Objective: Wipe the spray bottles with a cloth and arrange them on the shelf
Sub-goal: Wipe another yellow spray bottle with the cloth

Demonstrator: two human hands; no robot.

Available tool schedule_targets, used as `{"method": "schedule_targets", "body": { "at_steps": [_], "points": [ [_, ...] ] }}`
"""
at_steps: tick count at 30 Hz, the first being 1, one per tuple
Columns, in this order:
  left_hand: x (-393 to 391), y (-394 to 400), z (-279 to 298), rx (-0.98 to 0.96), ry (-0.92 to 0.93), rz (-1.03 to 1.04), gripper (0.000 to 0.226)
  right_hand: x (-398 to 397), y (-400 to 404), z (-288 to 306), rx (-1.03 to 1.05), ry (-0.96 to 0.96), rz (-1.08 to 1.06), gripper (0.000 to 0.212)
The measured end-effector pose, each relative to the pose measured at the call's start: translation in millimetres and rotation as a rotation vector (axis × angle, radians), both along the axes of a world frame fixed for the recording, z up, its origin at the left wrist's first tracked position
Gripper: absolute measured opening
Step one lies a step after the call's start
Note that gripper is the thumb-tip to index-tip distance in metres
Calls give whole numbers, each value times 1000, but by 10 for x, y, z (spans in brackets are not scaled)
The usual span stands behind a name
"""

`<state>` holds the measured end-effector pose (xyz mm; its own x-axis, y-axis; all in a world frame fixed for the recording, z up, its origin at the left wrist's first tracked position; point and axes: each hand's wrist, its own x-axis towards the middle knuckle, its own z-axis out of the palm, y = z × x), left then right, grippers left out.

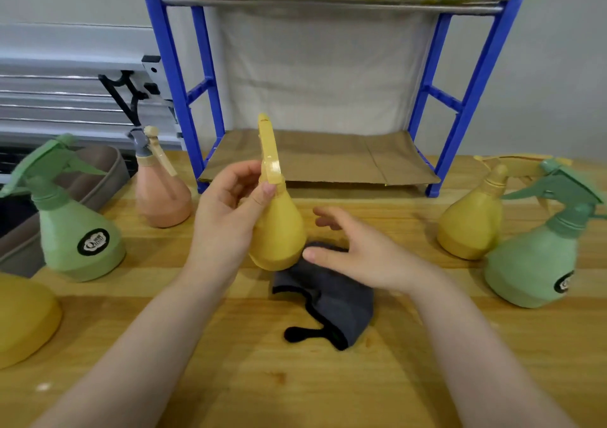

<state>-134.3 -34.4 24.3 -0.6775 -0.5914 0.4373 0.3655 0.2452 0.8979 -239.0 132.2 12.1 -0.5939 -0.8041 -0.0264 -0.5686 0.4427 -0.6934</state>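
My left hand (230,211) grips a yellow spray bottle (279,230) by its neck and holds it tilted just above the wooden table (230,378). My right hand (354,250) hovers open beside the bottle's base, fingers spread over a dark grey cloth (331,299) that lies crumpled on the table. The blue shelf (460,105) stands behind, its lower level lined with cardboard (328,158) and bare.
Left of me stand a green bottle (75,230), a pink bottle (161,191) and part of a yellow one (23,319). At the right stand a yellow bottle (473,224) and a green bottle (538,257). A brown bin (98,178) sits far left.
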Motion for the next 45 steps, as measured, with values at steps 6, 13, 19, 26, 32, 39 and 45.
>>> {"method": "schedule_targets", "body": {
  "at_steps": [6, 13, 19, 26, 32, 39, 45],
  "points": [
    [25, 189, 231, -15, 78, -70, 20, 122, 96, 83, -300, -4, -76, 60],
    [-190, 653, 459, -86, 94, -240, 21, 279, 460, 131, -425, 107, -285, 83],
    [-408, 1278, 371, -15, 38, -461, 23, 305, 1193, 24, -379, 142, -425, 83],
    [-590, 1949, 90, -264, -90, -605, 36, 413, 2030, -231, -378, 31, -508, 65],
    [-712, 2369, -88, -342, -188, -676, 36, 403, 2650, -301, -313, -47, -578, 69],
    [-798, 2649, -124, -345, -181, -744, 34, 296, 3070, -299, -323, -92, -644, 62],
    [-844, 2673, -194, -405, -225, -731, 31, 76, 3288, -408, -424, -121, -770, 69]
  ]
}}
